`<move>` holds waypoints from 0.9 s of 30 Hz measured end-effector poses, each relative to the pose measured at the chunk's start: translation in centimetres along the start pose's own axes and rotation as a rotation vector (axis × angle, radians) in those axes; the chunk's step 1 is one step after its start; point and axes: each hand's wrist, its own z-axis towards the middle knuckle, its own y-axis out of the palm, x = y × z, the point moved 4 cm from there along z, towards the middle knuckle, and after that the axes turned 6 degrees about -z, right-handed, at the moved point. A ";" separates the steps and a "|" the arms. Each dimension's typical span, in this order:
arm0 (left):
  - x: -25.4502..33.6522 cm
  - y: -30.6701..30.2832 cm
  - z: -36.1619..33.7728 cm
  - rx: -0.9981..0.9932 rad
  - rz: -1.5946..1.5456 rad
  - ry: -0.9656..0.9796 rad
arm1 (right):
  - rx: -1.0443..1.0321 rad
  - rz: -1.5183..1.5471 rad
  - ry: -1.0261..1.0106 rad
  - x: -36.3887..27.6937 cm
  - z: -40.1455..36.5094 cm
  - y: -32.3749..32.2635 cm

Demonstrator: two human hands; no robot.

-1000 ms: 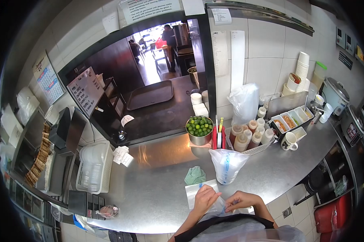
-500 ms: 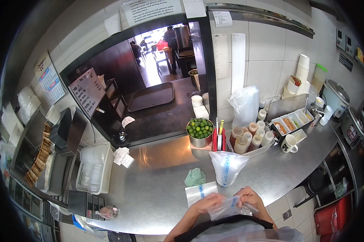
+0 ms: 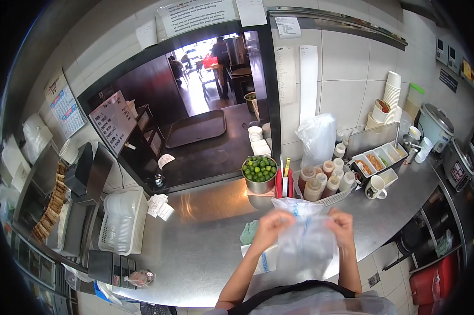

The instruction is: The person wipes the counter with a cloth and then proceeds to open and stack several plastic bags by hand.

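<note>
Between my two hands hangs a clear plastic bag [image 3: 305,249], spread out above the counter's front edge. My left hand [image 3: 271,229] pinches its upper left corner, and my right hand [image 3: 343,226] pinches the upper right; both are slightly blurred. Just behind it, a white plastic bag with blue print [image 3: 297,206] stands on the counter, mostly hidden now. Below my left hand lies a flat stack of printed plastic bags [image 3: 268,261], partly covered by the held bag. A green cloth [image 3: 249,232] rests beside my left hand.
On the steel counter [image 3: 195,252] stand a pot of limes [image 3: 259,170], a basket of squeeze bottles [image 3: 326,184], a mug [image 3: 375,187] and a condiment box [image 3: 380,160]. A basket of plastic lids [image 3: 122,220] is at left. A tray [image 3: 196,129] lies in the pass-through window.
Both hands have risen and moved apart. The bunched clear bag is now stretched out and hanging between them, covering much of the white bag behind.
</note>
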 end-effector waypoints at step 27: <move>-12.5 -1.4 0.5 0.257 0.292 -0.334 | -0.085 -0.635 0.258 12.1 -0.1 1.0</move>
